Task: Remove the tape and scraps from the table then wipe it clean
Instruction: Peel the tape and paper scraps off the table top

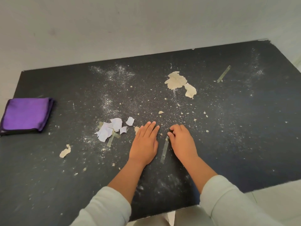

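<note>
A strip of tape (164, 150) is stuck flat on the dark desk (244, 144), between the two hands. The left hand (145, 144) is laid flat beside it with straight fingers, most likely to press down and keep things steady. The right hand (181, 141) is curled at the far end of the strip, and its fingertips (170, 134) are set on that end, probably so the edge can be picked up and peeled. Whether the end is truly pinched yet cannot be told.

White paper scraps (112, 128) are piled to the left, with more tape (112, 139) stuck under them. Tan torn scraps (177, 80) lie farther back, and another tape strip (224, 73) is near the far right. White dust is spread all over.

The purple cloth (26, 115) is kept folded at the left edge, well apart from the mess. It is likely saved for wiping last, once the scraps are gone.
</note>
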